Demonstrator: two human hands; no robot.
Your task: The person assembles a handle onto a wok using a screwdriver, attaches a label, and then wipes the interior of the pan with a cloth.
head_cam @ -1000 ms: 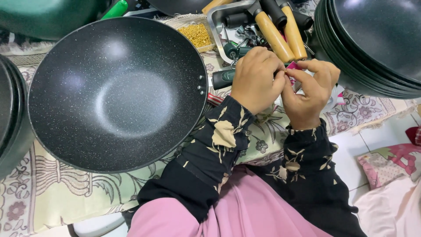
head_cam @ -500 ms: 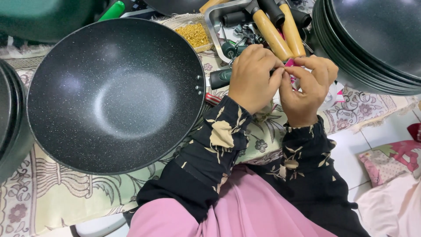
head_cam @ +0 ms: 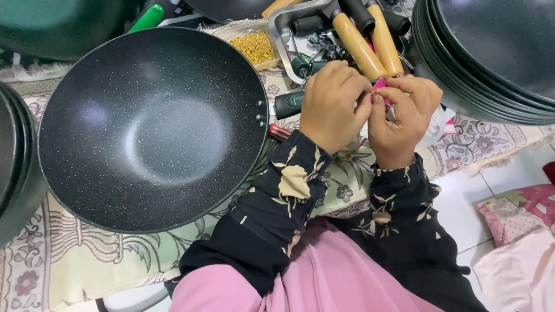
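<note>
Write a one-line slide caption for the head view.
Both hands, left hand and right hand, pinch a small pink item beside a speckled black wok on a patterned cloth.

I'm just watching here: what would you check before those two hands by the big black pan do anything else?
1. Small pink item pinched between both hands: ok, left hand and right hand meet on it.
2. What the item is: cannot tell, fingers hide most of it.
3. Speckled black wok lies steady and apart from the hands: ok, flat on the patterned cloth.
4. Wooden handles within reach: ok, in the metal tray just beyond the hands.
5. Tray of small gold pieces upright: ok.
6. Stack of dark pans at the right stable: cannot tell.
</note>
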